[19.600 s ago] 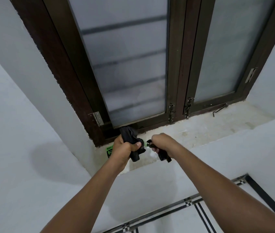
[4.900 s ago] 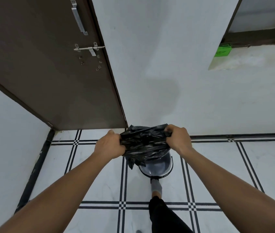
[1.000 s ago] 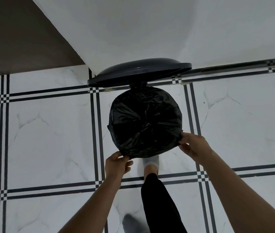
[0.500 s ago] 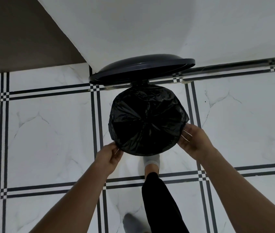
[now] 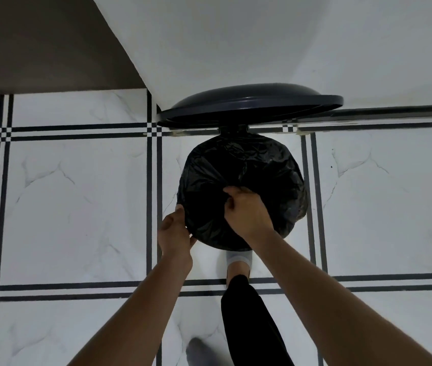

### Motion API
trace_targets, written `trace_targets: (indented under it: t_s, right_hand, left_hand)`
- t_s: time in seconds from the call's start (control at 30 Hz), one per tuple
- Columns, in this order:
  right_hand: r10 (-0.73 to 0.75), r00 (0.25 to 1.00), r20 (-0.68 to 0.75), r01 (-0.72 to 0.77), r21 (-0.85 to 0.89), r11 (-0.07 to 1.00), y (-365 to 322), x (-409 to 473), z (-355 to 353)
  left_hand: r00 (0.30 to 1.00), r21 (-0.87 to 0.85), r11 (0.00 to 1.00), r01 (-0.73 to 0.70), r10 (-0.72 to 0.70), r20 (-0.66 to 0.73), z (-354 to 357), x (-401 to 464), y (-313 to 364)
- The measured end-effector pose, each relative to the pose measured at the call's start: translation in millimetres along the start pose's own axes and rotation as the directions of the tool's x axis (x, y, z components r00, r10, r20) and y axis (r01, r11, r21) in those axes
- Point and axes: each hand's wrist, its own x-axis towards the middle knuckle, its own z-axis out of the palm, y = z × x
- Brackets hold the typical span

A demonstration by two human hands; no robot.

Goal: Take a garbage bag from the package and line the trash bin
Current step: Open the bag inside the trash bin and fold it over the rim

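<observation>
I look straight down on a round pedal trash bin whose dark lid [image 5: 249, 107] stands raised against the wall. A black garbage bag [image 5: 262, 170] covers the bin's mouth and hangs over its rim all round. My left hand [image 5: 174, 231] grips the bag's edge at the near-left rim. My right hand [image 5: 246, 212] reaches over the near side into the opening, fingers pinched on the bag's plastic. The bin's body is hidden under the bag.
My foot in a grey sock [image 5: 238, 260] presses at the bin's near base, the black trouser leg [image 5: 249, 320] below it. White wall [image 5: 236, 35] behind the bin, brown door [image 5: 37, 40] at upper left. Marble tile floor [image 5: 77, 207] lies around.
My right hand left the right rim and moved inward over the bin's mouth, pinching the bag. My left hand stays at the near-left rim. The view has shifted slightly.
</observation>
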Motion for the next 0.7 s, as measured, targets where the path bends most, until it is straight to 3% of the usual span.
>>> trace_targets:
  t_s: [0.07, 0.13, 0.33, 0.47, 0.57, 0.7]
  right_hand:
    - [0.194, 0.944, 0.266, -0.143, -0.200, 0.969, 9.2, 35.3, 23.9]
    - [0.300, 0.879, 0.371, -0.190, -0.306, 0.933, 16.1, 60.0, 39.0]
    - [0.424, 0.825, 0.373, -0.283, -0.376, 0.882, 35.2, 99.7, 62.6]
    - [0.397, 0.811, 0.430, -0.126, -0.535, 0.836, 50.1, 106.4, 76.9]
    - [0.383, 0.745, 0.545, -0.099, -0.478, 0.873, 56.2, 113.3, 87.2]
    - [0.426, 0.703, 0.570, -0.242, -0.371, 0.897, 71.4, 120.0, 96.5]
  left_hand:
    - [1.000, -0.038, 0.999, 0.012, -0.012, 0.011, 0.9, 2.4, -1.4]
    - [1.000, -0.068, 0.997, 0.028, -0.027, 0.012, 0.6, 6.9, -2.9]
    - [0.999, -0.126, 0.991, 0.048, -0.044, 0.031, -2.2, 12.7, -7.1]
    - [0.997, -0.136, 0.988, 0.066, -0.059, 0.048, -4.1, 15.3, -5.6]
    - [0.996, -0.145, 0.987, 0.068, -0.060, 0.062, -4.3, 17.0, -6.2]
    - [0.997, -0.146, 0.988, 0.052, -0.042, 0.072, -5.6, 20.5, -9.4]
